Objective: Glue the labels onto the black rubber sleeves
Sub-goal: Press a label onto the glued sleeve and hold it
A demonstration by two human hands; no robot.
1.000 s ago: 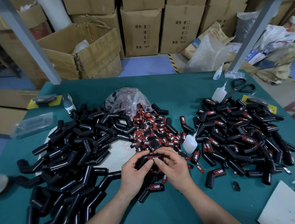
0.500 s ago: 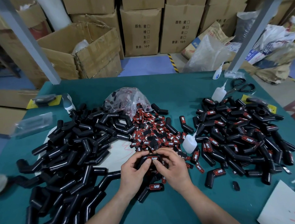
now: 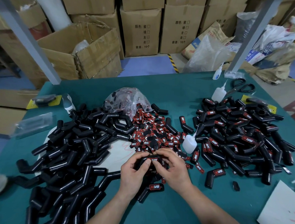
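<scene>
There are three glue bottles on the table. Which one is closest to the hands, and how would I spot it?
Start at the green table, then find the heap of red and black labels in its middle. The closest glue bottle stands at that heap's right edge, just beyond the right hand. The other two bottles stand far back, near the scissors.

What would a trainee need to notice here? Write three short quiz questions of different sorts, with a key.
1. True or false: both hands, left hand and right hand, hold one black sleeve with a label on it.
2. Which pile holds the labelled sleeves? A) the pile on the person's left B) the pile on the person's right
3. Fill in: the glue bottle nearest the hands stands ____ the loose labels.

Key: 1 true; 2 B; 3 beside, to their right.
</scene>
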